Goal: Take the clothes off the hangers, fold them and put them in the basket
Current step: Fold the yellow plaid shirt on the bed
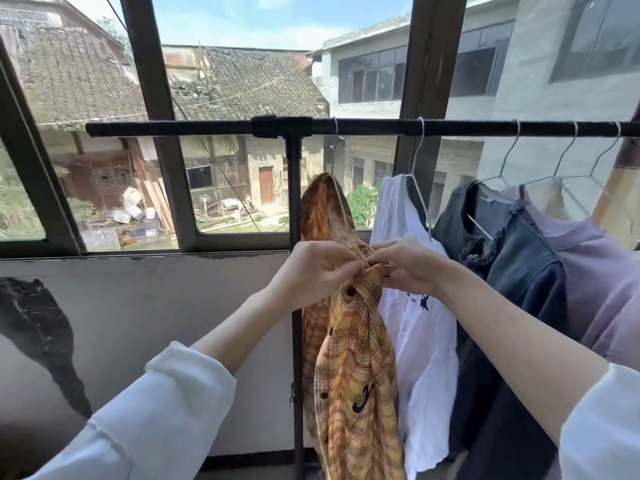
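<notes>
- Take the rail (pixel 363 128) as your landmark: it runs across in front of the window (pixel 221 133).
- Four garments hang below the rail on wire hangers: plaid shirt (pixel 349 358) leftmost, then T-shirt (pixel 419 327), denim jacket (pixel 519 271), and top (pixel 599 271) to its right.
- Your left hand (pixel 311 275) and right hand (pixel 408 268) meet below the rail, pinching the plaid shirt.
- The rail's post (pixel 294 188) stands just left of that shirt.

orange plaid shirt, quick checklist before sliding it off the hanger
1. Both hands on the orange plaid shirt: ok, left hand and right hand pinch its front placket.
2. Front unbuttoned: cannot tell, fingers cover the spot.
3. Thin wire hanger hooked on the black metal rail: ok.
4. Clear of the white printed t-shirt: not ok, they touch.
5. Basket within reach: cannot tell, out of view.
</notes>
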Demonstrator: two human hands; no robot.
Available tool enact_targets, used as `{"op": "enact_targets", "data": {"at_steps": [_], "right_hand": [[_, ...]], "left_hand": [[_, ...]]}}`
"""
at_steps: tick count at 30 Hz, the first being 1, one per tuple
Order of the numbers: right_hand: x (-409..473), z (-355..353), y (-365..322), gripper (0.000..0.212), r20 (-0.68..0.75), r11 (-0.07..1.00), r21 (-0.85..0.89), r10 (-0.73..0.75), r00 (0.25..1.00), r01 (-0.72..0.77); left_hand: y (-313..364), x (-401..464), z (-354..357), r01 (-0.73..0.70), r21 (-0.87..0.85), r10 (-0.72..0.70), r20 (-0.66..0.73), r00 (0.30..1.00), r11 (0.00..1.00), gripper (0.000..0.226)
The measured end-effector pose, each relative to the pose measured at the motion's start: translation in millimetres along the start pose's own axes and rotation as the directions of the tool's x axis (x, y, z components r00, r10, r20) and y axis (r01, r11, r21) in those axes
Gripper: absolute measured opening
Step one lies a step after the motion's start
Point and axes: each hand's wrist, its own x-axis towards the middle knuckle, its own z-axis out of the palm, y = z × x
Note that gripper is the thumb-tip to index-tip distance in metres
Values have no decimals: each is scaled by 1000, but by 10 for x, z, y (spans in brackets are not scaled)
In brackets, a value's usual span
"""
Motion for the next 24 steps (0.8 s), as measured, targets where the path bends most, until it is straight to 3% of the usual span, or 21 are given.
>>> {"op": "enact_targets", "data": {"at_steps": [3, 6, 12, 16, 18, 22, 24], "right_hand": [[-11, -3, 28, 26, 8, 998, 64, 16, 1000, -17], [4, 0, 49, 29, 20, 998, 69, 8, 1000, -9], [-34, 60, 76, 25, -196, 991, -69, -124, 973, 113], [-37, -76, 39, 26, -401, 959, -233, -244, 883, 159], [-24, -136, -26, 27, -493, 961, -185, -273, 826, 207], [-122, -263, -189, 25, -591, 932, 111, -217, 777, 345], [-215, -330, -173, 16, -552, 947, 54, -236, 800, 317]], "left_hand": [[-26, 194, 28, 258, -198, -290, -152, 945, 945, 22], [-27, 384, 73, 460, -193, -482, -89, 872, 867, 44], [-3, 462, 262, 379, -103, -391, -158, 907, 920, 22], [-48, 441, 307, 362, -68, -368, -155, 917, 930, 19], [-67, 441, 308, 368, -68, -374, -150, 915, 927, 15], [-117, 420, 228, 430, -269, -465, -79, 882, 862, 12], [-164, 351, 125, 444, -461, -503, -6, 864, 769, 10]]}}
